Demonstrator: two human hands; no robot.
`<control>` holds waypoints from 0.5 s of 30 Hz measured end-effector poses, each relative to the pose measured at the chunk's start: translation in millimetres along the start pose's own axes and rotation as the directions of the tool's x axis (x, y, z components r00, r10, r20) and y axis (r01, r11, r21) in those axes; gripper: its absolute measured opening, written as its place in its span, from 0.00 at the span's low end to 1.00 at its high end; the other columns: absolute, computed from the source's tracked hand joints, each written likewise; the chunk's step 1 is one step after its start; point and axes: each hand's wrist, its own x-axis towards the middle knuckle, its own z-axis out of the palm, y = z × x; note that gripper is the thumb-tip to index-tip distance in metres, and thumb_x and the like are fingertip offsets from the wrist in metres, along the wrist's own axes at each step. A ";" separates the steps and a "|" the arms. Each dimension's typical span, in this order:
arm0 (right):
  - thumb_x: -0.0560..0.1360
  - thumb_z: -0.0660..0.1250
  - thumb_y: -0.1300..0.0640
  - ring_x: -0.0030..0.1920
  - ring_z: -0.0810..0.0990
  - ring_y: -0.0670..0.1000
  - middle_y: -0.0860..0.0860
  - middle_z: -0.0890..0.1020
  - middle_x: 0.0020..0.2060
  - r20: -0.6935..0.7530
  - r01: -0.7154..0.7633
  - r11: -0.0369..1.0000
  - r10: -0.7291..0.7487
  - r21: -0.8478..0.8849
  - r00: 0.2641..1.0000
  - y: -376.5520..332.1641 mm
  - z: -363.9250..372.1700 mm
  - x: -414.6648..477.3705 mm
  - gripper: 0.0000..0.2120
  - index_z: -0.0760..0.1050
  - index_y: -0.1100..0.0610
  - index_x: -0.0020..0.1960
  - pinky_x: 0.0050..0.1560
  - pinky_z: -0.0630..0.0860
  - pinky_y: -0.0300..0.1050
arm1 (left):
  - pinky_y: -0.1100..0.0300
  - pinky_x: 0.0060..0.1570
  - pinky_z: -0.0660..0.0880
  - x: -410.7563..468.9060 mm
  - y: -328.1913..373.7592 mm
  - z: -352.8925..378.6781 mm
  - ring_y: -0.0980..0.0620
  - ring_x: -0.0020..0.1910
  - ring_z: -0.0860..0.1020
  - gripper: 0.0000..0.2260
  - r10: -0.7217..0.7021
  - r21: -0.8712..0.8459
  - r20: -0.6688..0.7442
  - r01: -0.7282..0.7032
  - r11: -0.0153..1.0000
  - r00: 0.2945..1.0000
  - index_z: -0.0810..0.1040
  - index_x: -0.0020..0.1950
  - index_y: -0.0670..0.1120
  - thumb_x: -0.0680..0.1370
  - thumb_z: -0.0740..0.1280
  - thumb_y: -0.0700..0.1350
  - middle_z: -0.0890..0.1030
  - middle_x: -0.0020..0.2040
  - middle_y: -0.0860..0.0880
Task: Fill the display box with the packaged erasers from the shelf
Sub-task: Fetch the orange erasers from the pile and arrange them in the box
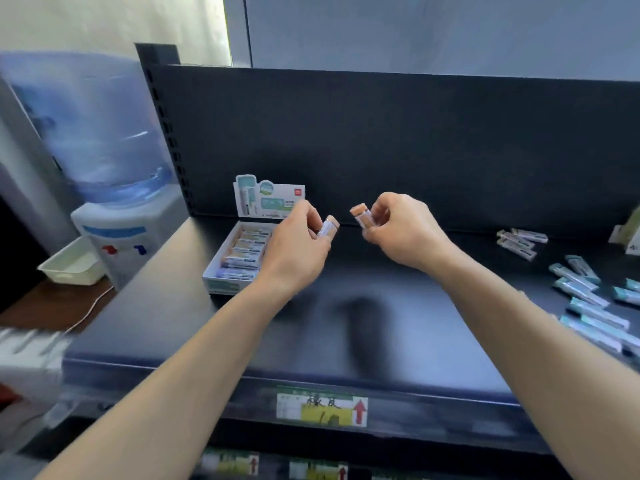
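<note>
Just right of the part-filled box [223, 285] on the shelf [363, 341], the left hand [298, 245] pinches an eraser [329, 227] and the right hand [398, 230] a second eraser [362, 216]; such fingertip grips could let one slip and land outside the box.

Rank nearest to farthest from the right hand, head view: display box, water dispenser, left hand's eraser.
1. Eraser in the left hand, beside the right hand.
2. Display box, farther left on the shelf.
3. Water dispenser, leftmost, off the shelf.
</note>
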 end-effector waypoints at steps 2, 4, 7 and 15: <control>0.74 0.67 0.53 0.41 0.76 0.54 0.51 0.78 0.42 0.002 0.028 1.000 -0.028 0.009 1.000 -17.5 13.1 -0.3 0.07 0.72 0.56 0.43 0.38 0.70 0.43 | 0.62 0.33 0.67 -2.8 -12.5 -17.8 0.53 0.31 0.70 0.04 -0.009 -0.014 -0.030 0.009 1.000 1.000 0.72 0.44 0.47 0.78 0.63 0.46 0.74 0.31 0.53; 0.75 0.66 0.51 0.40 0.75 0.53 0.51 0.78 0.41 0.023 0.052 0.998 -0.052 0.021 0.998 -34.5 27.0 -2.1 0.09 0.71 0.56 0.43 0.38 0.69 0.43 | 0.62 0.36 0.70 -5.2 -24.2 -34.2 0.51 0.33 0.73 0.06 -0.035 -0.037 -0.056 0.033 0.999 0.998 0.78 0.46 0.48 0.78 0.63 0.40 0.78 0.36 0.52; 0.77 0.64 0.49 0.39 0.74 0.53 0.51 0.77 0.40 0.080 0.086 0.995 -0.089 0.042 0.993 -55.2 45.6 -5.0 0.11 0.72 0.57 0.44 0.39 0.69 0.43 | 0.60 0.45 0.73 -8.7 -41.0 -52.1 0.48 0.40 0.79 0.10 -0.088 -0.089 -0.087 0.080 0.993 0.992 0.82 0.45 0.48 0.77 0.63 0.37 0.83 0.46 0.47; 0.78 0.63 0.47 0.41 0.76 0.54 0.53 0.79 0.40 0.175 0.177 0.984 -0.180 0.031 0.968 -79.1 60.2 3.6 0.16 0.76 0.60 0.46 0.44 0.74 0.47 | 0.79 0.35 0.68 -12.3 -60.2 -73.2 0.60 0.36 0.74 0.12 -0.133 -0.071 -0.068 0.128 0.989 0.989 0.81 0.57 0.45 0.77 0.64 0.37 0.78 0.40 0.54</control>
